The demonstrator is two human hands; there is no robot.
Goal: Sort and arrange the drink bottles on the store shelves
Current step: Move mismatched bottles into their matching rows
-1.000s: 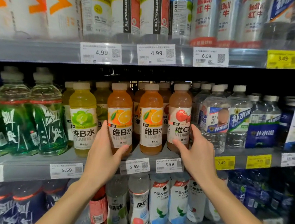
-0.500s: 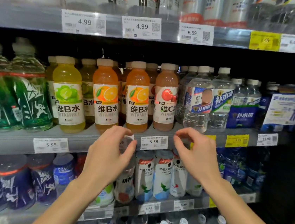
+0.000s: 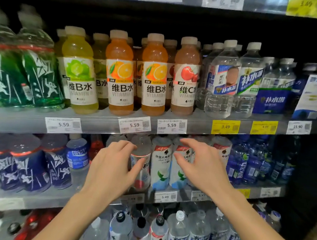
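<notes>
On the middle shelf [image 3: 103, 125] stand a yellow lime vitamin bottle [image 3: 80, 71], two orange vitamin bottles [image 3: 121, 74] [image 3: 154, 76] and a pink cherry one [image 3: 186, 77], labels facing out. One shelf lower are white-labelled bottles [image 3: 159, 163] with grey caps. My left hand [image 3: 114, 168] hovers open in front of a clear bottle [image 3: 143, 153] there, fingers curled beside it. In front of the white bottles my right hand [image 3: 201, 168] is open, holding nothing.
Green bottles [image 3: 31, 69] fill the middle shelf's left, clear water bottles [image 3: 223, 83] its right. Dark blue bottles [image 3: 24, 163] sit lower left, blue ones [image 3: 247, 161] lower right. Water bottles [image 3: 178, 232] crowd the bottom shelf. Price tags [image 3: 134, 124] line the shelf edges.
Both hands let go of the orange and cherry bottles on the middle shelf and dropped to the shelf below. The view tilted downward.
</notes>
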